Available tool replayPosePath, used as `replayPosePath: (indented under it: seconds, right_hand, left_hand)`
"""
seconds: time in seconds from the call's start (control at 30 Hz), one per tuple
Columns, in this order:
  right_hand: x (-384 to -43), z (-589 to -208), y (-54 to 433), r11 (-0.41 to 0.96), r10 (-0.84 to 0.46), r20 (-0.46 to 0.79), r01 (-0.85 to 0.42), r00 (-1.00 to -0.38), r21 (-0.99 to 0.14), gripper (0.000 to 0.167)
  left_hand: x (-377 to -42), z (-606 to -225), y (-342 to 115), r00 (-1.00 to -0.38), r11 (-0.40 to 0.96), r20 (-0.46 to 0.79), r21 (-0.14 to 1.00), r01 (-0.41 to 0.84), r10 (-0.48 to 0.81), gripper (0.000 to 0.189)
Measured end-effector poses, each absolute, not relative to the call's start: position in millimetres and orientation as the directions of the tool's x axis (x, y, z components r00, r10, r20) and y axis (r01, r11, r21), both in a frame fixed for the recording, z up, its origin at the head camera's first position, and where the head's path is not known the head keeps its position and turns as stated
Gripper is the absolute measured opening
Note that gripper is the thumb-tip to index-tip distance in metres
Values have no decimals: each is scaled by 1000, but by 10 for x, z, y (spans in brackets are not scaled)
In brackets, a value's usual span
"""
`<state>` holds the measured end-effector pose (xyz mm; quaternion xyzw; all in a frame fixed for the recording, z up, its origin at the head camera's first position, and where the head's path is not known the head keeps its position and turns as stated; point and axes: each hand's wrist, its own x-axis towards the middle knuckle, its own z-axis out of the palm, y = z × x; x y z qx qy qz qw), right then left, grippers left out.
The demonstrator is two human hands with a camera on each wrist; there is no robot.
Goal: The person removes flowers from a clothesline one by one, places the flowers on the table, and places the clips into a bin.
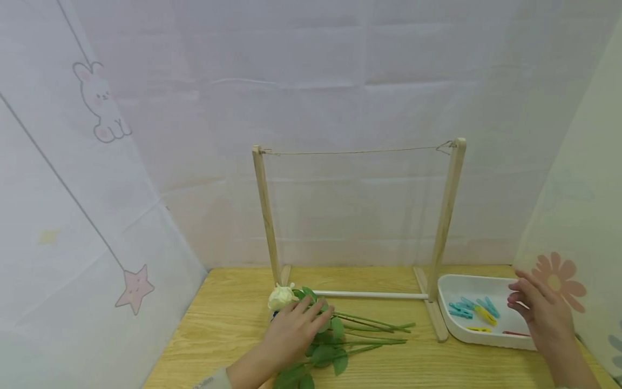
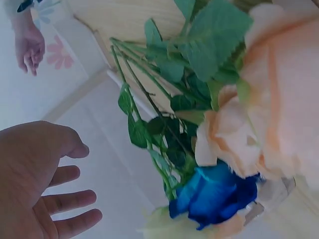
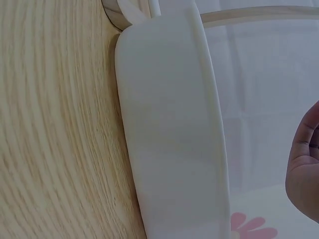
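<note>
Several artificial roses lie on the table with their green stems (image 1: 374,323) pointing right. A white rose (image 1: 282,297) shows at the far end, and the left wrist view shows a blue rose (image 2: 214,193) beside peach roses (image 2: 286,114). Over the leaves hovers my left hand (image 1: 297,328), its fingers spread and holding nothing; the left wrist view shows it apart from the flowers. My right hand (image 1: 546,313) is above the right side of a white tray (image 1: 481,338), fingers loosely bent with nothing between them. Blue clothespins (image 1: 460,312), yellow clothespins (image 1: 486,315) and a red one (image 1: 515,333) lie inside.
Behind the flowers stands a wooden frame with a left post (image 1: 266,210) and a right post (image 1: 447,221). A thin string (image 1: 359,152) joins their tops and a white rod (image 1: 369,295) their bases. White cloth walls (image 1: 359,216) enclose the wooden table (image 1: 218,319).
</note>
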<state>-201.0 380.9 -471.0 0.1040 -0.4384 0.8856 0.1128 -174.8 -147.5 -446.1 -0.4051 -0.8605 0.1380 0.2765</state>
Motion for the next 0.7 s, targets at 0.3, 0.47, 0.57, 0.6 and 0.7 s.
replayPosePath:
  seconds: [0.3, 0.47, 0.57, 0.6, 0.7]
  right_hand:
    - [-1999, -4669, 3807, -508, 148, 270, -308, -951, -804, 33]
    - [-1982, -4668, 3827, -348, 147, 327, -358, -934, -866, 32]
    - [-1980, -4672, 3853, -166, 164, 342, -368, -925, -915, 30]
    - [-1981, -4675, 3862, -104, 167, 352, -372, -921, -923, 30]
    - [-1989, -4675, 3883, 101, 162, 395, -383, -904, -918, 30]
  left_hand:
    - [-1927, -4406, -1746, -540, 699, 447, -383, 604, 713, 59]
    - [-2010, -4373, -1938, -548, 706, 455, -347, 617, 702, 59]
    - [-2058, -4357, -2057, -544, 706, 468, -310, 637, 696, 62]
    - [-2078, -4355, -2096, -543, 707, 476, -295, 642, 692, 64]
    - [-2145, -4373, -2212, -545, 713, 496, -256, 653, 676, 66]
